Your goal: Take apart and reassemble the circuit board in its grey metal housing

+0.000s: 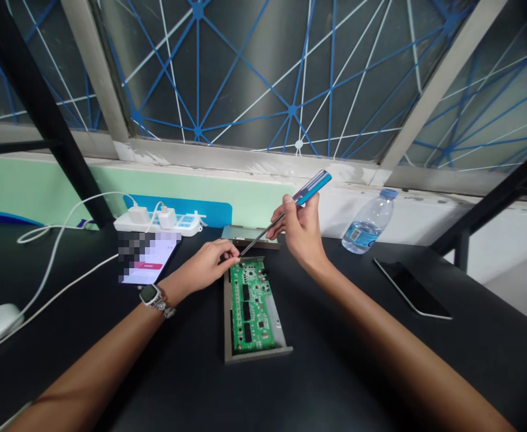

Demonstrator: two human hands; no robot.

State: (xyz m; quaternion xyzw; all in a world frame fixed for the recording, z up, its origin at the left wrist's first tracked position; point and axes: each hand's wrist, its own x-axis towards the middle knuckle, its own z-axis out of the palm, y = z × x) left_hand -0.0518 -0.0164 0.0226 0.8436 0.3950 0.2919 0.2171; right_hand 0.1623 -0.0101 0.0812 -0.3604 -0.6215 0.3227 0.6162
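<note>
Windows w/ blue + white lines filled the bkgd of the head view, over a pale green/white wall; black tabletop below. Board, green w/ black chips, sat in a metal tray mid-tabletop, long side pointing away. R hand gripped a screwdriver btwn thumb + fingers, blue/grey handle up; shaft slanted down-L to the board's far L corner. L hand was at that same corner, thumb + fingertips drawn close together by the screwdriver's tip; couldn't tell if they pinched anything, or if the tip touched the board. Watch on L wrist. Metal plate lay just behind the tray. Off L: lit phone, partly pixelated, nr a white power strip w/ plugs in it; white cable ran fr. there to lower L. Off R: clear bottle, blue cap, part full, nr the wall; dark-screened device lay flat in front of it.
</note>
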